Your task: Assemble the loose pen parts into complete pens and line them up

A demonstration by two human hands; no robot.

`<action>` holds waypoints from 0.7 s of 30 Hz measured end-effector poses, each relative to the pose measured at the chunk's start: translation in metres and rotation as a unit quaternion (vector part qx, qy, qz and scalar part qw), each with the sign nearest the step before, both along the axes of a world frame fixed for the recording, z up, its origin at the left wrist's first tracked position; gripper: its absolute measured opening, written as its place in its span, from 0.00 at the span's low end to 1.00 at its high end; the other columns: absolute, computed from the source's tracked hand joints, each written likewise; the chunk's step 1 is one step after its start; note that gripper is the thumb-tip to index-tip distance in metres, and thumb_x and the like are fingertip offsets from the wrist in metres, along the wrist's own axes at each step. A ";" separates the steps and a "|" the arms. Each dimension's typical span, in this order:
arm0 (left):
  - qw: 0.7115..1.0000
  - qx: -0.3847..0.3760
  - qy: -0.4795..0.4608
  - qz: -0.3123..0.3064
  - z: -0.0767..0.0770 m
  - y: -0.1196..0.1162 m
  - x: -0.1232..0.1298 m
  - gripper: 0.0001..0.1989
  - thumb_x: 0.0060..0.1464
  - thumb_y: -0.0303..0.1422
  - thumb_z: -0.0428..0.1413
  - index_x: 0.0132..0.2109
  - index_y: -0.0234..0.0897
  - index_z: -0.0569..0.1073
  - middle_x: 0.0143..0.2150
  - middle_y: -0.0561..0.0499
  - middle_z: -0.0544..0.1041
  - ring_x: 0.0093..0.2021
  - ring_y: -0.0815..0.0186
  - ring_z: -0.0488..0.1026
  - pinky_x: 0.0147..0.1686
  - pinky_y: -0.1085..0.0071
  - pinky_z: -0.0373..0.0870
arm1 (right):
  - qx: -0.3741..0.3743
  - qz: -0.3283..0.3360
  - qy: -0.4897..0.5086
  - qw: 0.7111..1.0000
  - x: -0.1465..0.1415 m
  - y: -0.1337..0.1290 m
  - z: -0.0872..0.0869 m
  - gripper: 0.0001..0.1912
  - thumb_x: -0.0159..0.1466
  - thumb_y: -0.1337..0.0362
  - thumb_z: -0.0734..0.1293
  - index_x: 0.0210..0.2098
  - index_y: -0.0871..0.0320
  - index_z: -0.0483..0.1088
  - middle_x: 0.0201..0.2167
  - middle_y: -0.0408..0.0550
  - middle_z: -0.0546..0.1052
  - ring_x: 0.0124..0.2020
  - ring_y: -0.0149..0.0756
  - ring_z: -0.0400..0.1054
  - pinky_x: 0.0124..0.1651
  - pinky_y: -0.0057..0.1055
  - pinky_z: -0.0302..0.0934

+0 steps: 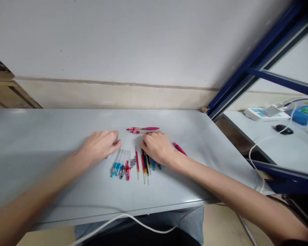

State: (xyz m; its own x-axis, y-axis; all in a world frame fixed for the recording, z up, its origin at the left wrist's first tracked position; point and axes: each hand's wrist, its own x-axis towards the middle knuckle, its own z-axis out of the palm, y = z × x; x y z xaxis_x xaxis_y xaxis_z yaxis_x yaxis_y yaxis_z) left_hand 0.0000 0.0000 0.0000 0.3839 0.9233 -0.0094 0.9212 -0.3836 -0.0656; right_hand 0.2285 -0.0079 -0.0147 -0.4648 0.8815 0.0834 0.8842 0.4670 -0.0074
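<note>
My left hand point(102, 145) is closed above the table, left of the pen parts. A small dark bit shows by its thumb, too small to name. Further right, my right hand point(157, 146) has its fingers curled down, their tips hidden behind the hand. Beneath and beside it lie several ink refills point(145, 162) in red and black. Clear pen barrels with blue, dark and red grips point(120, 167) lie in a row between the hands. Small grey pieces point(133, 162) sit beside them. Beyond the hands rests a pink pen point(150, 128), and a pink barrel point(179, 148) lies past my right wrist.
The grey table point(53, 191) meets a tiled wall point(118, 94). At right stands a blue metal frame point(231, 68), with a second surface behind it holding a black mouse point(284, 129) and a white device point(265, 113). A white cable point(143, 224) crosses the front.
</note>
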 end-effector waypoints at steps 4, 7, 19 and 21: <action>0.994 0.081 -0.072 -0.014 0.006 0.008 0.009 0.11 0.62 0.36 0.53 0.30 0.39 0.68 0.21 0.52 0.70 0.21 0.64 0.67 0.25 0.69 0.49 | -0.015 0.005 0.014 1.000 -0.001 0.004 -0.002 0.15 0.65 0.69 0.59 0.23 0.60 0.70 0.22 0.52 0.73 0.22 0.34 0.58 0.31 0.38 0.43; 0.985 0.110 -0.124 -0.037 0.012 0.013 0.019 0.09 0.62 0.35 0.54 0.33 0.38 0.71 0.23 0.51 0.73 0.23 0.63 0.70 0.25 0.69 0.52 | -0.025 -0.004 0.046 0.999 0.002 0.012 0.004 0.14 0.63 0.71 0.60 0.22 0.59 0.70 0.20 0.50 0.72 0.22 0.34 0.55 0.31 0.37 0.43; 0.909 0.290 -0.169 -0.248 -0.014 0.008 0.033 0.10 0.70 0.30 0.49 0.44 0.34 0.74 0.36 0.47 0.80 0.35 0.64 0.78 0.35 0.69 0.69 | -0.130 -0.108 0.569 0.805 0.055 0.023 0.026 0.20 0.68 0.52 0.64 0.24 0.58 0.65 0.20 0.39 0.60 0.23 0.28 0.49 0.27 0.31 0.42; 0.904 0.272 -0.179 -0.277 -0.014 0.006 0.032 0.10 0.71 0.29 0.49 0.46 0.33 0.74 0.38 0.47 0.80 0.38 0.63 0.78 0.38 0.68 0.70 | -0.150 -0.124 0.610 0.769 0.056 0.019 0.019 0.20 0.67 0.50 0.66 0.26 0.59 0.67 0.19 0.38 0.58 0.22 0.28 0.48 0.25 0.30 0.41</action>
State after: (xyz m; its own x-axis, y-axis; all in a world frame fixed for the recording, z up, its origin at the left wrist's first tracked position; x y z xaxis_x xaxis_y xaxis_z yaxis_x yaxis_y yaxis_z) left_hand 0.0317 0.0063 -0.0143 0.6766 0.4195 0.6052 0.5975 -0.7931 -0.1184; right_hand 0.2842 0.0107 0.0047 -0.0174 0.9948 0.1003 0.1961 0.1018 -0.9753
